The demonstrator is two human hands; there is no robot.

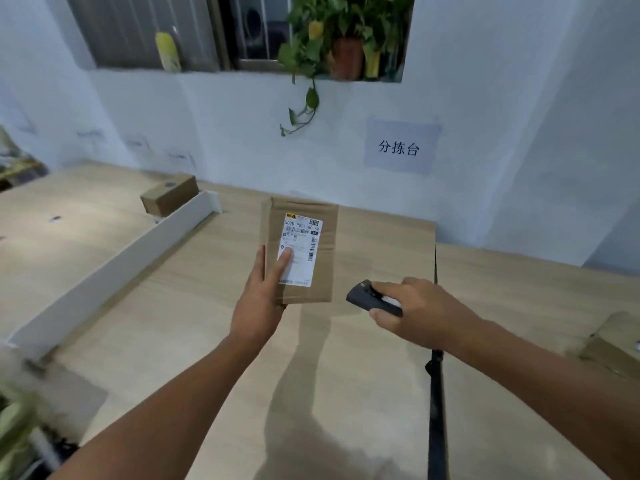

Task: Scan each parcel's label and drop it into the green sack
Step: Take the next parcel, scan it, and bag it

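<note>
Left hand (259, 299) grips the parcel (300, 251) by its near-left corner, thumb lying flat across the lower left of the label (300, 249), fingers underneath and out of sight. Parcel is a flat brown cardboard pack, held above the worktop (173, 323) with the label face up toward the camera. Right hand (420, 311) is closed round a small black handheld scanner (372, 299), thumb on top, its front end aimed left toward the parcel's near edge; scanner and parcel are near but apart.

Label is white with a yellow logo at the top left, a line reading roughly "502B P021 00 69", barcodes below and down the right side; the finer print is too small to read.

Worktop is light wood-grain, made of sections with a dark seam running toward the camera under the right forearm. A white divider strip (114, 271) runs diagonally across the left part. A small brown box (169, 195) sits at the strip's far end, near the back edge. Another cardboard box (616, 344) is at the right edge, partly cut off.

Behind is a pale blue-white wall with a paper sign (400, 147) reading "分拣台". Above it is a window ledge with a potted trailing plant (346, 53). Green sack: cannot identify it; there is blurred green material at the lower left.
</note>
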